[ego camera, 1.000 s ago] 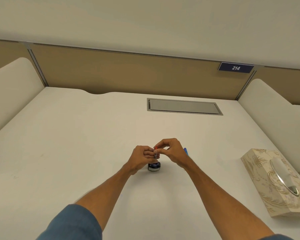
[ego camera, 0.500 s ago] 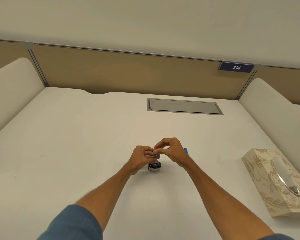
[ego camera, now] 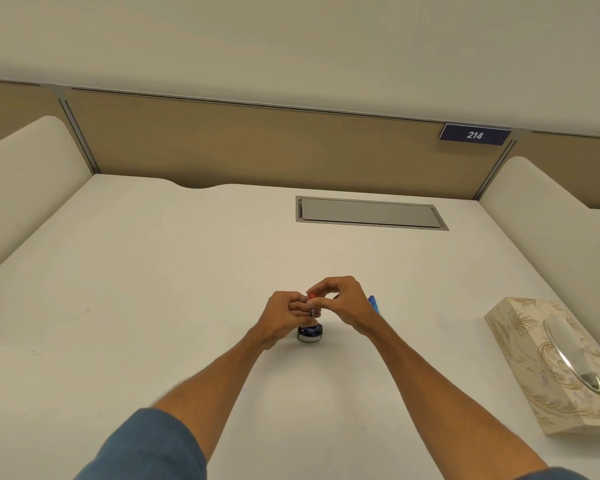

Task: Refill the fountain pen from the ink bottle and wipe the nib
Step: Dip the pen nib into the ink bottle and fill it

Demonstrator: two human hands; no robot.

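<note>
Head camera view, looking down at a white desk [ego camera: 153, 306]. Both hands meet near the middle, above a small dark ink bottle [ego camera: 310, 333] standing on the desk. The left hand [ego camera: 286, 317] is closed around the fountain pen [ego camera: 311, 310], held upright with its lower end at the bottle's mouth. The right hand [ego camera: 343, 303] pinches the pen's red top end. A blue pen part [ego camera: 374, 304] lies just behind the right wrist. A patterned tissue box [ego camera: 555, 368] sits well apart at right.

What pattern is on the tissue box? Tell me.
The tissue box is cream with gold leafy scrollwork, clearest in the head view, the only one.
</note>
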